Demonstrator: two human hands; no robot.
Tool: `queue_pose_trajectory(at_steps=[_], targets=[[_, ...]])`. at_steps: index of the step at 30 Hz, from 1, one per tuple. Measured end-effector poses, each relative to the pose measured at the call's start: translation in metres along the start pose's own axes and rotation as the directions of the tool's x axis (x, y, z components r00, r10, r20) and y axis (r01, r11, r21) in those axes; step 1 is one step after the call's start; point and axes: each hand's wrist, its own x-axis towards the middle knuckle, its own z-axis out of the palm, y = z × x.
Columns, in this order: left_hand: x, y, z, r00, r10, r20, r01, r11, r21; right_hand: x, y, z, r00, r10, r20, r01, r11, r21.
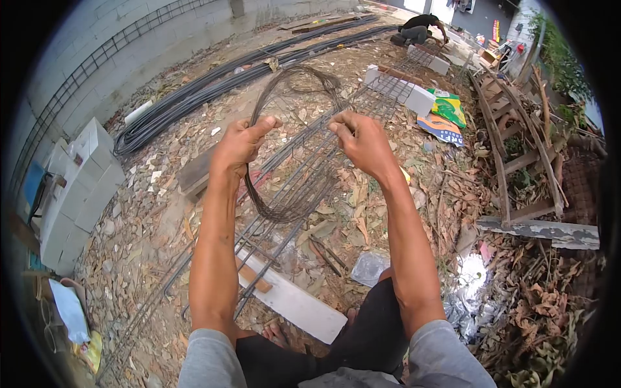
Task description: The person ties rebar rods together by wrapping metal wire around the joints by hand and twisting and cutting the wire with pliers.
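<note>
Over a rebar cage, two hands at a coil of wire

Toward the upper right, a blue-and-white sack [441,131] carries bold white capitals that seem to read "RFI", the rest of the word being hard to make out; smaller print on it is too blurred to read. It lies against a glossy green-and-yellow bag [455,108] whose lettering is also too small to tell. Farther back, a red-and-yellow banner [496,30] bears marks that cannot be read.

Between the forearms hangs the coil of wire [283,215], thin, dark and springy, many strands wound into a loose oval. The left hand [242,143] is curled around its left side. The right hand [359,139] is at its upper right, thumb and fingers drawn close together; whether they pinch a strand cannot be told.

Beneath the coil runs the rebar cage [291,187], long straight rods crossed by thinner ties. Near the feet lies a smooth, pale, oblong block [304,305], with a dark two-handled tool [328,255] and crumpled clear plastic [370,267] nearby. Rough rubble and curled dry leaves cover the ground [155,233]. At the far end, another person [419,30] crouches.
</note>
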Motion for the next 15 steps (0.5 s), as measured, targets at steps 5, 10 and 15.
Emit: queue_pose_trajectory(at_steps=[5, 10, 15], targets=[[0.004, -0.002, -0.008, 1.000, 0.016, -0.023, -0.012, 0.987, 0.163, -0.004, -0.003, 0.002, 0.999, -0.041, -0.015, 0.038, 0.986, -0.164], [0.006, -0.006, -0.014, 1.000, -0.029, -0.012, 0.030, 0.996, 0.090, -0.006, -0.003, 0.006, 0.957, -0.240, -0.164, 0.178, 0.930, -0.321], [0.010, -0.005, -0.024, 0.999, -0.048, -0.007, 0.048, 0.999, -0.011, -0.013, -0.015, 0.019, 0.940, -0.305, -0.155, 0.233, 0.901, -0.365]])
